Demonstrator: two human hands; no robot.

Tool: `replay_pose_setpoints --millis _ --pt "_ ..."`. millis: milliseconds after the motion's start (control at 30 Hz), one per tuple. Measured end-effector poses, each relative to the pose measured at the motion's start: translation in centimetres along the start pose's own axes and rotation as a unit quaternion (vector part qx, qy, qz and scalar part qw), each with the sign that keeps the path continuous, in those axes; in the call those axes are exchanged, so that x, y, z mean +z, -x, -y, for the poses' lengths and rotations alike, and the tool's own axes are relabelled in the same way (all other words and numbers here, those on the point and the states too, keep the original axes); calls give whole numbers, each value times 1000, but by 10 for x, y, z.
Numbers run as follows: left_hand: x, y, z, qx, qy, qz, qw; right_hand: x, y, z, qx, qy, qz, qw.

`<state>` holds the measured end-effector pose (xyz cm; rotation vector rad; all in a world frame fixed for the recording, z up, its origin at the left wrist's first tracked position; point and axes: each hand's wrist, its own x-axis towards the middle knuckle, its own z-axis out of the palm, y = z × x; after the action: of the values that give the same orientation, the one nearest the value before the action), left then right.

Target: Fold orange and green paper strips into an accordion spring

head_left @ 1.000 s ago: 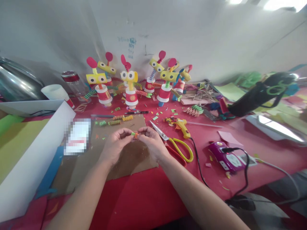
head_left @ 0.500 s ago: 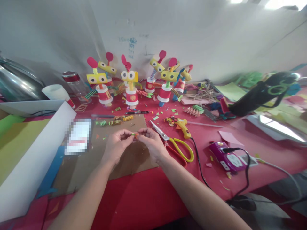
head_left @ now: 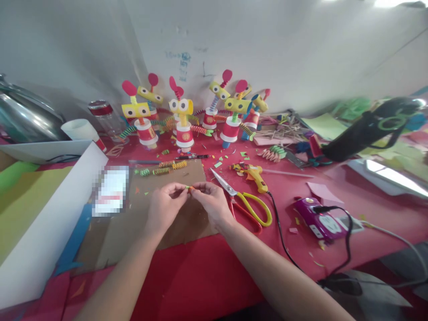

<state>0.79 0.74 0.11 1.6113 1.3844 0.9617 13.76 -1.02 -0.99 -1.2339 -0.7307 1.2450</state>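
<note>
Pinched between my two hands is a small green and orange paper piece [head_left: 189, 189], mostly hidden by fingertips. My left hand [head_left: 167, 204] grips its green end, and my right hand [head_left: 210, 199] closes on the orange end. Both hands hover over a brown cardboard sheet [head_left: 133, 240]. Folded paper springs [head_left: 161, 171] in green, orange and yellow lie on the board just beyond my hands. Scissors [head_left: 240, 196] with yellow and red handles rest open to the right of my right hand, and a yellow glue gun [head_left: 253, 175] lies behind them.
Several paper-cup figures [head_left: 183, 136] stand along the wall. At left are a white box [head_left: 67, 214], a phone-like blurred rectangle [head_left: 110, 191], a paper cup [head_left: 80, 130] and a metal kettle [head_left: 30, 116]. A purple power strip [head_left: 317, 218] with cords and a black bottle [head_left: 364, 131] sit at right.
Both hands stay together over the cardboard, with the fingers shifting slightly around the paper piece. Less of its orange and green shows now. The whole view has moved a little.
</note>
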Motion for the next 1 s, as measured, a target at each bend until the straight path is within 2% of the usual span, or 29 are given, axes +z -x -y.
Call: replay_pose_setpoints --millis 67,167,267,333,567,800,900,1000 --pt "2 3 0 51 -88 -41 994 1 0 -2 1 -19 -1 1000" --pt "6 6 5 162 -204 -103 960 1 0 -6 2 -53 1 999" --pt "7 7 10 248 -243 -126 929 1 0 -7 7 -75 2 997" --pt "6 7 10 263 -242 -118 926 0 0 -6 8 -81 0 997" --pt "7 11 4 184 -134 -67 971 -2 -2 -5 6 -114 10 993" --pt "15 16 5 167 -115 -65 977 -2 -6 -10 -6 -130 -6 991" --pt "12 14 1 113 -23 -73 991 -3 -6 -8 -4 -138 -2 990" --pt "8 10 -5 23 118 -56 991 -3 -5 -6 2 -156 18 988"
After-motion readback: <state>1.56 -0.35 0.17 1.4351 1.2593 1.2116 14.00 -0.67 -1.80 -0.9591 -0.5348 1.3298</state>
